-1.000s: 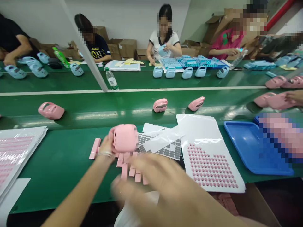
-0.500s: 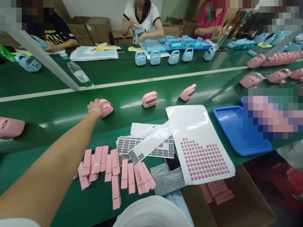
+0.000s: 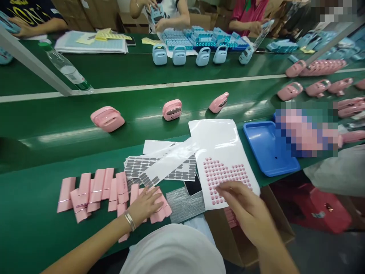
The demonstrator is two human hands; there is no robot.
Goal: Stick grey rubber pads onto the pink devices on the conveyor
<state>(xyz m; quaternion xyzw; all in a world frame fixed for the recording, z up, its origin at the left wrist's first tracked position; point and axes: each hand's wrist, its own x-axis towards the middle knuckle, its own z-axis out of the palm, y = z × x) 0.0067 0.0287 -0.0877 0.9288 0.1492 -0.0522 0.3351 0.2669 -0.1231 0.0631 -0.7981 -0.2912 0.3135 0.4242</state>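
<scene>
My left hand (image 3: 144,207) lies with fingers spread over the pink plastic strips (image 3: 98,186) on the green table, touching some of them. Over the lower part of a white sticker sheet (image 3: 218,142) is my right hand (image 3: 242,205), thumb and fingertips close together at the small round pink stickers (image 3: 225,173). Whether a sticker is between those fingertips is too small to make out. Past the table edge, several pink handled plastic housings stand on the green belt, among them one at left (image 3: 107,118) and one at middle (image 3: 172,109).
Sheets of grey oblong stickers (image 3: 159,167) overlap beside the round-sticker sheet. A phone (image 3: 193,186) lies partly under it, by a silvery wrap piece (image 3: 184,205). At right are a blue tray (image 3: 268,152) and an open carton (image 3: 251,251). Co-workers handle light-blue housings across the belt.
My left hand has let go of the pink housing on the belt and come back to the pink strips. My right hand has come into view over the sticker sheet.
</scene>
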